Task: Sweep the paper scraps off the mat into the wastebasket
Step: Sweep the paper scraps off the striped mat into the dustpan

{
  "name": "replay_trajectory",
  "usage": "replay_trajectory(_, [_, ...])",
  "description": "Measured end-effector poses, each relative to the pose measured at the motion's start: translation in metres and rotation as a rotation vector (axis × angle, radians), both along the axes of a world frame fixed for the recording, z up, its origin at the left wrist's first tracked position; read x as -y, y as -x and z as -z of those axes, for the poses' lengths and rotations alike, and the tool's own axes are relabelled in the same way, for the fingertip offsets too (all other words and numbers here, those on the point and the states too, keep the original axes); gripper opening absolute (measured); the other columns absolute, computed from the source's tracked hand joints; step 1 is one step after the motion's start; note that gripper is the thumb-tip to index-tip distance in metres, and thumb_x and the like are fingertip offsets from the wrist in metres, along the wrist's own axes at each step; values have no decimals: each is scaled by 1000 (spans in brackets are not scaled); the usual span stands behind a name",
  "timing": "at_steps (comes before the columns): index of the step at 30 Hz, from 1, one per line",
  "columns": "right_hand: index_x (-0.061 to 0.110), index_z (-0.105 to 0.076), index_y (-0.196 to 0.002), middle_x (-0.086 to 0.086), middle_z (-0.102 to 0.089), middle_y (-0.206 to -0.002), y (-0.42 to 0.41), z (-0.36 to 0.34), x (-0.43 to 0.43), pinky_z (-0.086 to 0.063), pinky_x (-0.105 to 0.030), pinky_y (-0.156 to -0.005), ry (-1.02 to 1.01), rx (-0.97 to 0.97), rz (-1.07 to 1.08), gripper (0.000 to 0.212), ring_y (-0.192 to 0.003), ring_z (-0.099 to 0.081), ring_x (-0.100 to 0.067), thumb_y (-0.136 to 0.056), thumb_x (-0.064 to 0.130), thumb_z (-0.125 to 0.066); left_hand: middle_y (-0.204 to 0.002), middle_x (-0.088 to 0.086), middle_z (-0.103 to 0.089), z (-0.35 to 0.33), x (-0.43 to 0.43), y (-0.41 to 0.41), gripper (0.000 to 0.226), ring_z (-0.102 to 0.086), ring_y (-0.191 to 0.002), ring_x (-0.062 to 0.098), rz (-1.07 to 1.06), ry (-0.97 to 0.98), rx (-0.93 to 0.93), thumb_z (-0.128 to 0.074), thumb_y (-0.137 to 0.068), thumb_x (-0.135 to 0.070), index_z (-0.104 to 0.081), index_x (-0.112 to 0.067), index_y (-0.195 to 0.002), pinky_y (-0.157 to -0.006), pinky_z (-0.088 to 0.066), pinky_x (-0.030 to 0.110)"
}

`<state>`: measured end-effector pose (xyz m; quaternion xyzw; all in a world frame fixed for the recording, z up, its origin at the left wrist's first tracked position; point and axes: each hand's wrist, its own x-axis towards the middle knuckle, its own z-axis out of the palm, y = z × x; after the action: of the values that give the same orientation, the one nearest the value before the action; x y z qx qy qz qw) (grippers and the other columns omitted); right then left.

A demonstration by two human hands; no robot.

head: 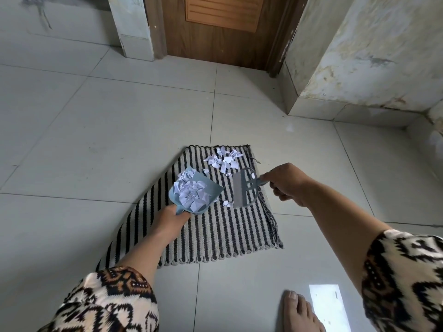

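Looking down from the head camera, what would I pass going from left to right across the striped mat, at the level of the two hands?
left hand → blue dustpan loaded with paper scraps → small loose scrap on the mat → grey hand brush → right hand.

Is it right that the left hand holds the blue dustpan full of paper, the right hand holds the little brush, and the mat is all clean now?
Not quite. The head view shows the mat isn't clean: paper scraps lie near its far end. The left hand does hold the blue dustpan, the right hand the brush.
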<state>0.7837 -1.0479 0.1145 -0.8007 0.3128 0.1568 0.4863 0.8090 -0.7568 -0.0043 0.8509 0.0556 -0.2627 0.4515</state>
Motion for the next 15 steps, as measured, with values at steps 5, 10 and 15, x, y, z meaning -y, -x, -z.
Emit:
replay_trajectory(5, [8,-56,-61,-6,-47,-53,0,34,-8,-27,-21,-45,285,-59,22,29,-44,-37,-17,-88,14,-66,-73,4,-66,11,-13,7,15,-48,-57,15,140,-115,-28,-57,-95,-28,-71,-30,-92,-54,-35,25])
replay_trajectory(10, [8,-53,-66,-6,-55,-62,-5,56,-20,-31,-21,-44,527,-68,1,20,-49,-46,-18,-85,10,-58,-71,-3,-64,23,-24,13,24,-50,-58,12,290,-281,-49,-51,-98,-29,-71,-26,-85,-55,-37,25])
replay_trajectory(15, [10,-56,-71,-8,-62,-72,-13,74,-48,-45,-26,-49,562,-17,-120,26,-58,-56,-18,-96,14,-48,-73,5,-65,32,-21,15,35,-49,-61,15,361,-395,-94,-43,-97,-32,-68,-12,-83,-57,-35,26])
